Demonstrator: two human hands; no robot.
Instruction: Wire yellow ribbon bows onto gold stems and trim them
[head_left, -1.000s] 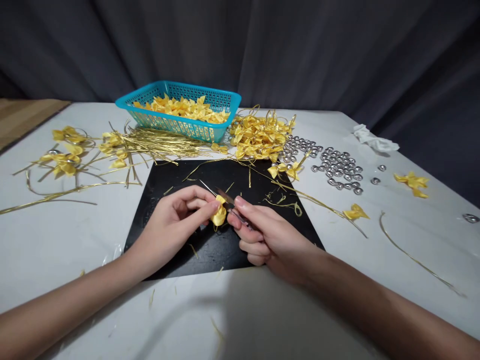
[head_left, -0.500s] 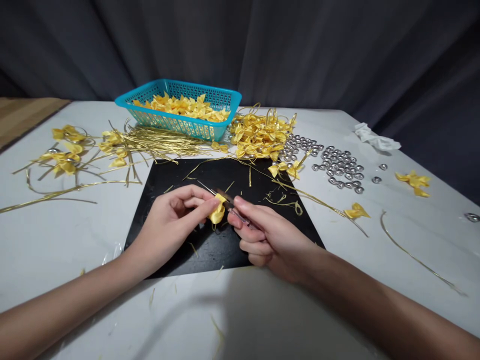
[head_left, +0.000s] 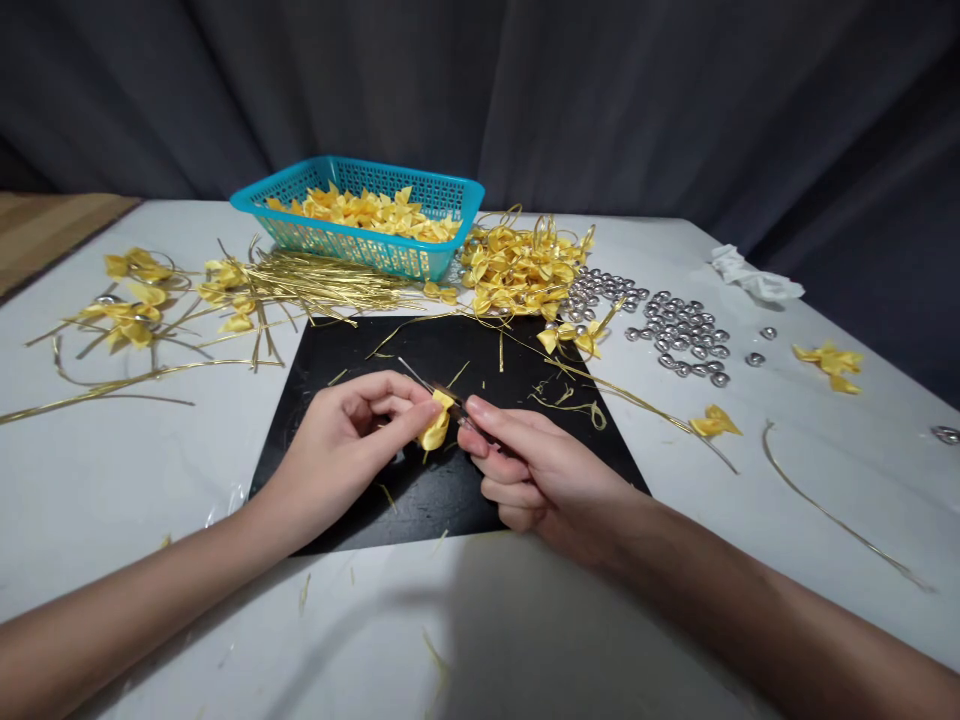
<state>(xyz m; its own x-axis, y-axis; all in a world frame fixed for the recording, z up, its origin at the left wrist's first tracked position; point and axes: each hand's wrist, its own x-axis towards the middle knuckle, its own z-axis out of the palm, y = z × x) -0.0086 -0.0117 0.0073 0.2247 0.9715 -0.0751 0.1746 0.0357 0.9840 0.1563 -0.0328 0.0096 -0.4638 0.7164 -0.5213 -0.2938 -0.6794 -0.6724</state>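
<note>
A yellow satin ribbon bow [head_left: 436, 430] is pinched between the thumb and fingers of my left hand [head_left: 360, 430], just above the black mat [head_left: 352, 515]. My right hand [head_left: 525, 465] is closed around small metal snips [head_left: 459, 410]. Their narrow blades point up and left, against the bow's upper edge beside my left thumb. Part of the handle is hidden by my right fingers, and the far side of the bow cannot be seen. Short gold cord trimmings [head_left: 566, 400] lie scattered on the mat.
Behind the mat stands a blue plastic basket [head_left: 360, 235] of yellow bows. Gold cords [head_left: 330, 282] lie before it, with a pile of corded bows [head_left: 525, 265] to their right. Several silver beads [head_left: 686, 335] and a crumpled white tissue [head_left: 754, 278] are further right.
Both hands stay almost in place, still holding the bow and the snips. The snips' blades and the bow have shifted very slightly.
</note>
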